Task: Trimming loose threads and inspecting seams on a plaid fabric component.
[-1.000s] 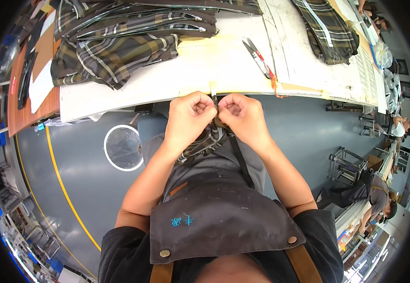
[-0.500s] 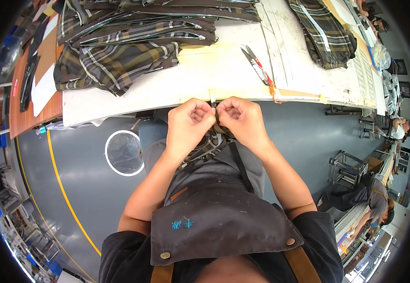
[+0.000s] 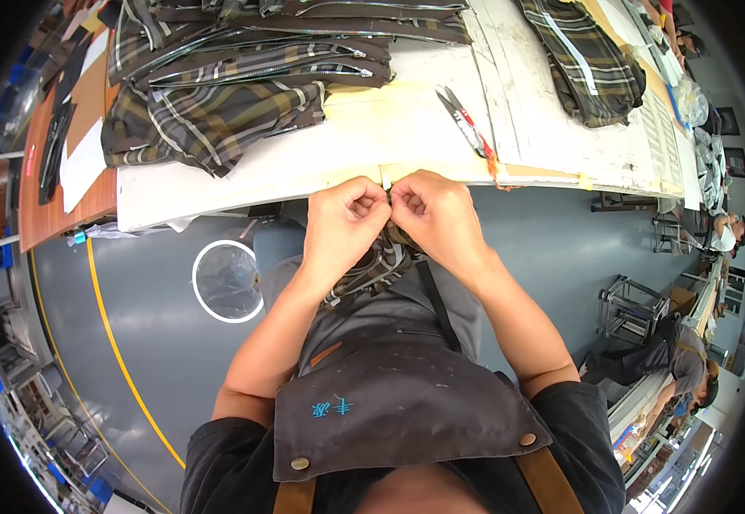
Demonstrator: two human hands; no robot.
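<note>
My left hand [image 3: 344, 224] and my right hand [image 3: 441, 224] meet at the front edge of the white table, each closed in a pinch. Between their fingertips is a dark edge of a plaid garment [image 3: 381, 270], which hangs down over my lap. The exact bit under the fingers is mostly hidden. Beyond my right hand, a pair of thread snips [image 3: 465, 122] with red on the handle lies on the table. A heap of brown plaid garments with zippers [image 3: 218, 111] rests at the far left of the table.
Another folded plaid piece [image 3: 586, 64] lies at the far right of the white table [image 3: 372, 120]. An orange-brown table [image 3: 89, 184] adjoins on the left. On the floor, left of my legs, stands a round white-rimmed bin [image 3: 228, 281]. A person [image 3: 685, 368] works at the right.
My right hand has shifted slightly left and turned a little, bringing its fingertips closer to the left hand's. Both hands still pinch at the same place.
</note>
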